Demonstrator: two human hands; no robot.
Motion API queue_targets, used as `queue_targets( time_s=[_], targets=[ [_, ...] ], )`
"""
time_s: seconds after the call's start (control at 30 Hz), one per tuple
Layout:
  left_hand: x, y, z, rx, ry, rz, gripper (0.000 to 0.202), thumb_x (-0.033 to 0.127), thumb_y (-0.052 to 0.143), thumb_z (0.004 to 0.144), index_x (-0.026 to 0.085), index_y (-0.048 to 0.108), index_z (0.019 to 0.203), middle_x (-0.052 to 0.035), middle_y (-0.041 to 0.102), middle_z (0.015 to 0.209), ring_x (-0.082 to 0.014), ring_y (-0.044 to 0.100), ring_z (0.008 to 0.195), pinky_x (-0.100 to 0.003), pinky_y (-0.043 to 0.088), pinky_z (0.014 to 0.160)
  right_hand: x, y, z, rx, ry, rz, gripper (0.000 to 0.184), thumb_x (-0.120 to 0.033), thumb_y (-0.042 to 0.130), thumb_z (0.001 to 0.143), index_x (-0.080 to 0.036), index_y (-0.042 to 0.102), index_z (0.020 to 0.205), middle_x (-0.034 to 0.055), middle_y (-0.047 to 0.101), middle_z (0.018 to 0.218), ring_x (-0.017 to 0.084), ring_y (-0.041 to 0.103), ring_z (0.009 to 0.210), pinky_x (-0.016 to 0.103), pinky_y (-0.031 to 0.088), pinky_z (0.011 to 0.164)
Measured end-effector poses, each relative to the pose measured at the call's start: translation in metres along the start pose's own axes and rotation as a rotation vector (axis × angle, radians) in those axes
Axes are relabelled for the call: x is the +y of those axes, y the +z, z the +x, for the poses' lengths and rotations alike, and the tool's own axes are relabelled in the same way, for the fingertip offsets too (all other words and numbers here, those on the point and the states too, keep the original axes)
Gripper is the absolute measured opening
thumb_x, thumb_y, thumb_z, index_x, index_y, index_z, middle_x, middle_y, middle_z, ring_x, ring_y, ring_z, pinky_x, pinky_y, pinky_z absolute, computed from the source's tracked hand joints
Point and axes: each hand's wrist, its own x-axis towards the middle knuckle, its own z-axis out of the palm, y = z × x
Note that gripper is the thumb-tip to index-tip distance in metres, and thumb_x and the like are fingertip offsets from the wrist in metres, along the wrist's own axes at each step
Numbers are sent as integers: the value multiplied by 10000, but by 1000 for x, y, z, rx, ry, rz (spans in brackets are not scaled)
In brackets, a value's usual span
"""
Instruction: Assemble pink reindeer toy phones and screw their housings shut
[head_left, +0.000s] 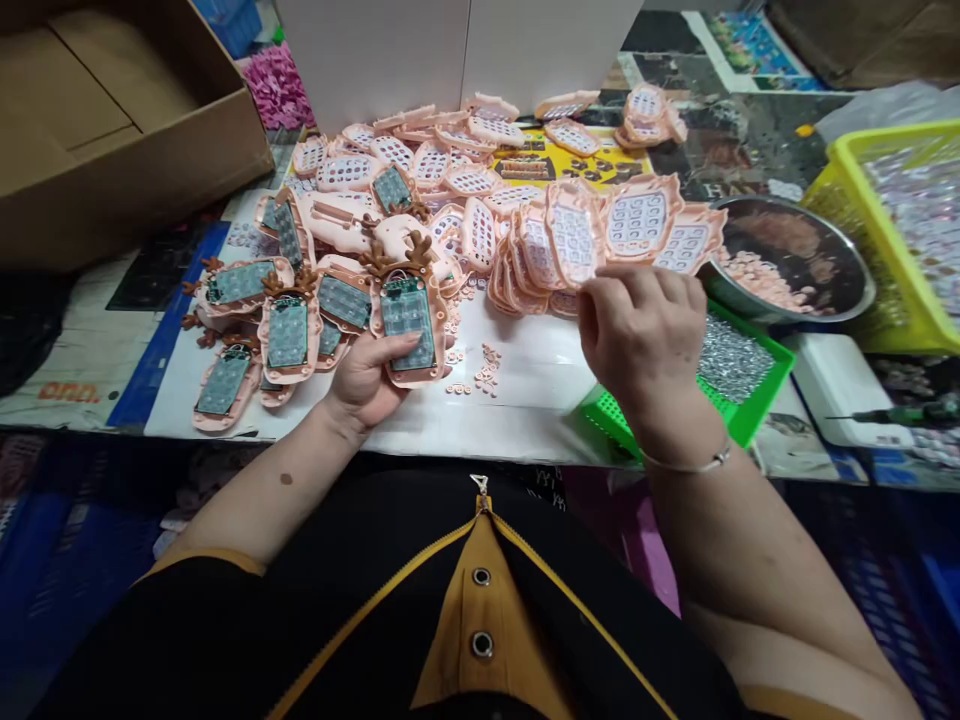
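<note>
In my left hand [371,380] is a pink toy phone half-shell [439,345] with a green circuit board and brown antlers; the thumb lies over the board. My right hand [637,330] is closed, its fingertips hidden, so I cannot tell what it pinches. It is right against the lower edge of a pink keypad cover [574,235], the front one of a fanned stack. Small pink button pieces [487,370] lie on the white sheet between my hands. More antlered half-shells with boards [289,335] are piled left of my left hand.
Pink keypad covers [349,172] are heaped at the back. To the right are a metal bowl [832,245] of small pink parts, a green tray [776,375] of screws and a yellow basket [892,240]. A cardboard box [135,190] stands at left. A screwdriver [919,412] lies far right.
</note>
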Motion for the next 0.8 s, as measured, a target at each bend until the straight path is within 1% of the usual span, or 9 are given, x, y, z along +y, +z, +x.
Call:
queue_targets(
  time_s=[0.2,0.33,0.47,0.5,0.57,0.63,0.7,0.73,0.8],
  targets=[
    [-5,7,-7,-94,-81,-26,410,157,708,633,121,711,1041,-111,796,906,-407,734,1085,-614,610,933,-45,5,-55,-13,-294,127,259,-202,449,1017,-239,705,1040,106,762,1192,246,674,1041,460,489,949],
    [-7,4,-13,-155,-126,19,345,170,759,611,100,716,946,-117,793,835,-393,769,953,-569,649,853,-60,17,-75,-118,-340,364,305,-186,417,1018,-260,714,1015,84,765,1212,228,677,1108,475,483,1035],
    [-5,-3,-21,-206,-158,30,287,185,781,623,99,707,887,-124,790,808,-349,786,820,-479,681,751,-55,24,-85,-51,-168,717,146,-333,586,964,-302,714,1028,85,736,1252,262,654,1199,529,465,1105],
    [-5,-4,-23,-216,-160,26,286,187,785,623,104,706,885,-119,790,803,-340,787,801,-461,684,732,-54,25,-86,-8,-71,855,206,-423,645,926,-301,701,1082,104,710,1293,278,638,1233,534,466,1116],
    [-4,-6,-27,-242,-176,20,311,201,804,610,109,711,891,-111,787,785,-336,786,783,-435,685,693,-56,28,-88,-18,174,1206,502,-631,651,861,-287,638,1226,137,661,1356,293,622,1271,518,502,1096],
    [-4,-6,-29,-289,-206,32,351,224,821,599,106,716,911,-117,785,788,-343,785,779,-421,682,661,-61,32,-87,-238,388,1573,697,-789,471,869,-269,574,1322,145,666,1348,284,639,1261,494,548,1043],
    [-5,-5,-30,-345,-247,57,406,235,822,602,105,719,972,-133,789,831,-348,783,779,-434,679,670,-70,36,-86,-546,483,1835,799,-856,308,868,-263,565,1337,126,716,1259,274,673,1214,482,578,989],
    [-6,-4,-30,-369,-264,69,432,234,819,607,104,717,1006,-143,791,859,-347,782,778,-446,677,685,-74,39,-85,-665,496,1918,828,-875,288,854,-260,571,1330,119,731,1226,276,679,1205,485,582,979],
    [-7,-4,-29,-400,-289,85,459,233,813,617,100,714,1045,-161,792,906,-346,781,781,-458,672,708,-81,44,-86,-775,512,2027,828,-890,352,824,-265,580,1319,105,738,1215,279,686,1195,487,586,970]
  ],
)
